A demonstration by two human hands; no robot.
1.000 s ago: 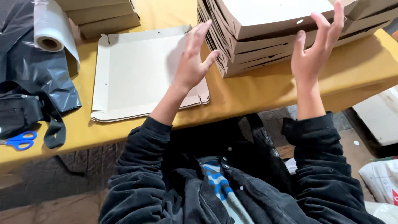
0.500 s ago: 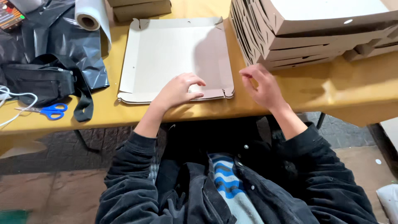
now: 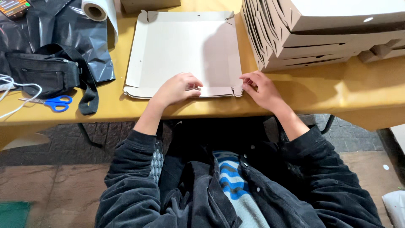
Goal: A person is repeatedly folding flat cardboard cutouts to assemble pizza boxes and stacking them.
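A flat, unfolded pale cardboard box blank (image 3: pixel 181 46) lies on the yellow table (image 3: pixel 320 90) in front of me. My left hand (image 3: pixel 177 88) rests on its near edge, fingers curled over the front flap. At the blank's near right corner my right hand (image 3: pixel 261 86) pinches the small corner tab. To the right stands a tall stack of folded cardboard boxes (image 3: pixel 329 31), apart from both hands.
A roll of white film (image 3: pixel 98 10) and black plastic sheet (image 3: pixel 63 29) lie at the back left. A black pouch with strap (image 3: pixel 46 74), blue-handled scissors (image 3: pixel 57 102) and a white cord (image 3: pixel 12 90) sit near the left front edge.
Both hands came down from the box stack to the near edge of the flat blank. The right hand moved left to the corner tab.
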